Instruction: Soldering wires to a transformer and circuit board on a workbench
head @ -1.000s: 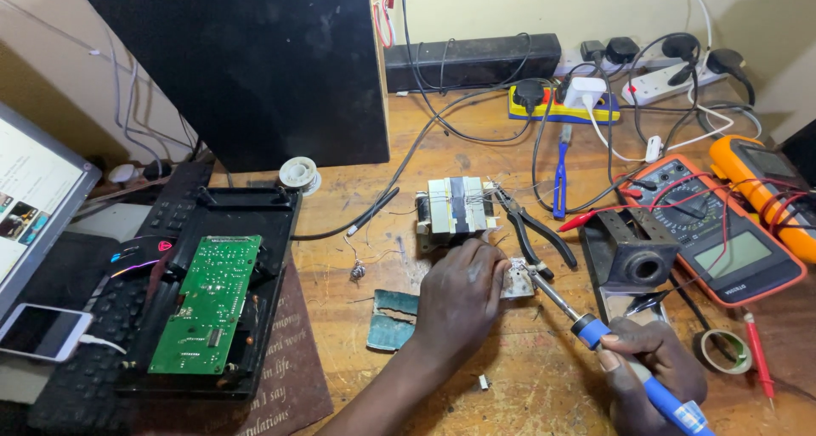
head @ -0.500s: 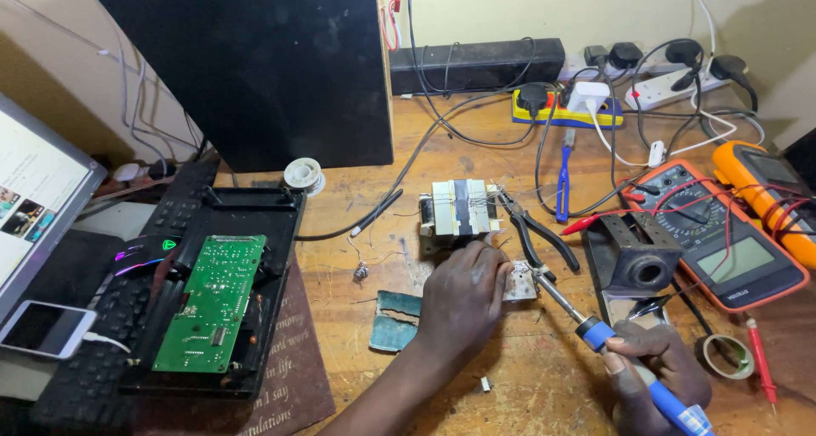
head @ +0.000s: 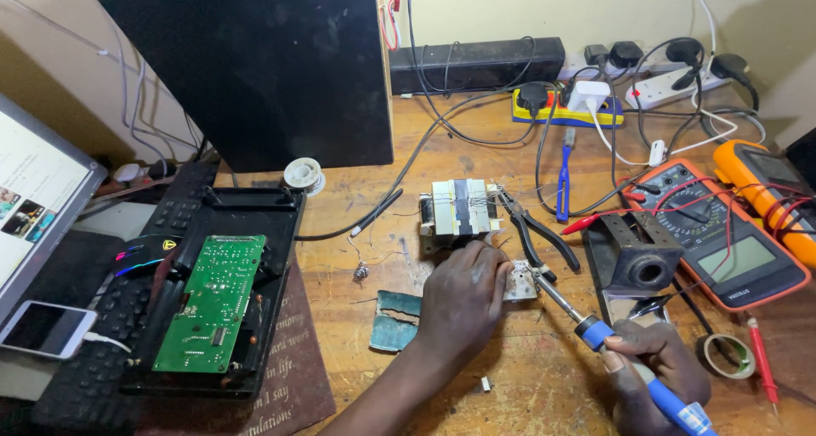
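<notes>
Our right hand (head: 650, 372) is wrapped around the blue grip of the soldering iron (head: 595, 330), tip aimed up-left at the small metal part (head: 520, 283). That part sits on the table (head: 476, 155) just below the transformer (head: 459, 208). Our left hand (head: 463, 304) is curled palm-down over the part's left side; we can't tell whether the fingers pinch it or just press it flat.

Handling, as we judge it:
- Iron: light, rigid, bare shaft hot. Hold only the blue grip, well back.
- Small part: light, stiff, likely to skate on the wood and heat up fast. Hold by the edge farthest from the tip.
- Transformer: dense and heavy, thin leads fragile. Lift by the core, never the wires.

Black pliers (head: 531, 232) lie just right of the transformer.
</notes>
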